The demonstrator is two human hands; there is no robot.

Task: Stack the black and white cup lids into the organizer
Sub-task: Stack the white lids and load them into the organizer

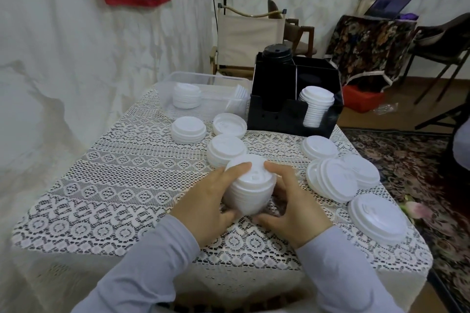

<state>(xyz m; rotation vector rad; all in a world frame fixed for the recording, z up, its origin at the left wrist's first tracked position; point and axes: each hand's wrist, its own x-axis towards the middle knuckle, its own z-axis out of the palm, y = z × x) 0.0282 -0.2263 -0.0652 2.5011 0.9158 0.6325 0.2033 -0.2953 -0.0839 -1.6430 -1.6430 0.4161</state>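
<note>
Near the middle of the lace-covered tabletop (122,185), towards its front edge, we cup a short stack of white lids (250,187) between our left hand (206,195) and right hand (290,201). The grip is clamped on the stack from both sides, fingers curled round its flanks and fingertips over the top lid's rim. Whether its base touches the cloth we cannot tell. To do this step well, we judge, we should square the lids, press evenly from both sides and carry the stack upright to the black organizer (279,119) at the far right corner, where a column of white lids (316,107) already stands in the front right compartment and black lids (276,58) fill the left one. Loose lids (340,178) lie along the right edge, and a clear bin (178,79) holds others at the far edge
</note>
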